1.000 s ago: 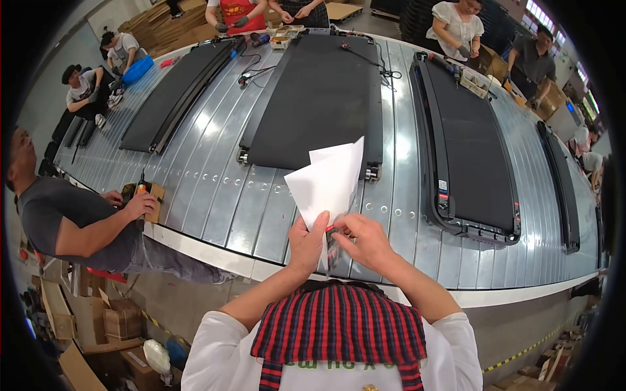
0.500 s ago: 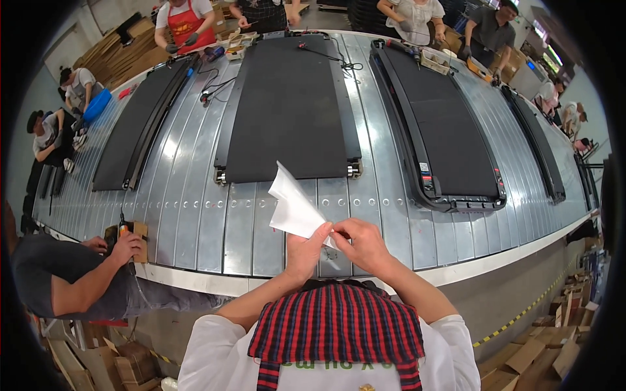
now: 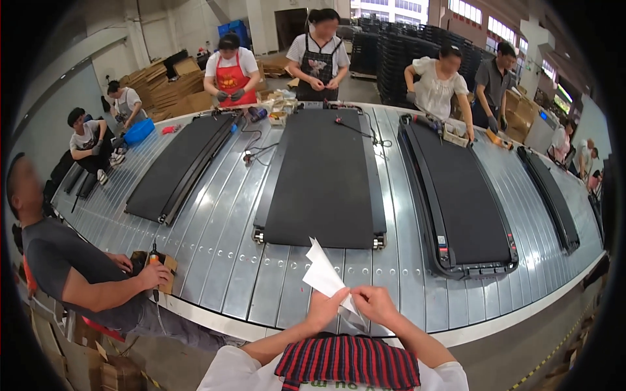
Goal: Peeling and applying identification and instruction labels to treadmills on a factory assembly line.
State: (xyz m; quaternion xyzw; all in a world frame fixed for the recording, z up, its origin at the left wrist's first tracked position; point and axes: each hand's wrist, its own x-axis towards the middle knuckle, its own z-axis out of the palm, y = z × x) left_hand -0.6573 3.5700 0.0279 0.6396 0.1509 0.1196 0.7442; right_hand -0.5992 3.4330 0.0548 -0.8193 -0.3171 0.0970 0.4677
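Note:
A white sheet [image 3: 324,277], creased and pointed at its far end, stands up over the near edge of the metal table. My left hand [image 3: 326,307] pinches its lower part between thumb and fingers. Beside it my right hand [image 3: 373,304] is closed on the sheet's lower right corner, its fingertips touching those of the left. A shiny, see-through piece [image 3: 353,318] hangs below the hands; whether it is joined to the sheet I cannot tell. Just beyond lies a treadmill deck [image 3: 319,182] with a black belt and roller ends showing at its near corners.
Another treadmill deck [image 3: 179,169] lies to the left, a framed one [image 3: 466,202] to the right, and a narrower one [image 3: 551,199] farther right. Close on my left a co-worker grips an orange power screwdriver [image 3: 154,260] by a cardboard box [image 3: 168,274]. Several people stand across the slatted table [image 3: 228,274].
The view has tilted up, so the table and my hands sit lower in the picture and more of the room shows. Both hands keep their hold on the white sheet.

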